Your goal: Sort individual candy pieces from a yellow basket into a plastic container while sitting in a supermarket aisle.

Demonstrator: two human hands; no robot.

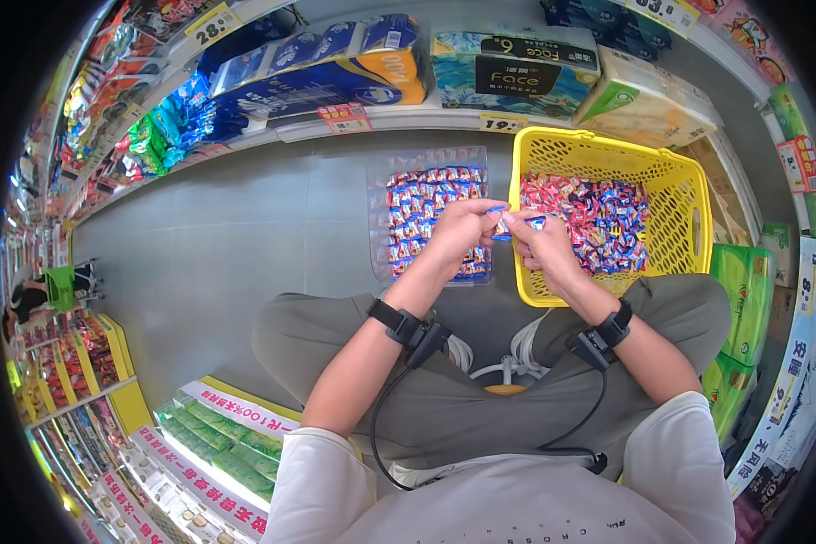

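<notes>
You pinch one blue candy (497, 210) in left hand (458, 228) and right hand (542, 243), between clear tray (378, 195) at 12 o'clock and yellow basket (598, 141) at 1, likely so both stay in reach.

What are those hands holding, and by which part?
A small blue-wrapped candy, pinched at its wrapper between the fingertips of the left hand and the right hand; the exact edge is too small to tell.
</notes>
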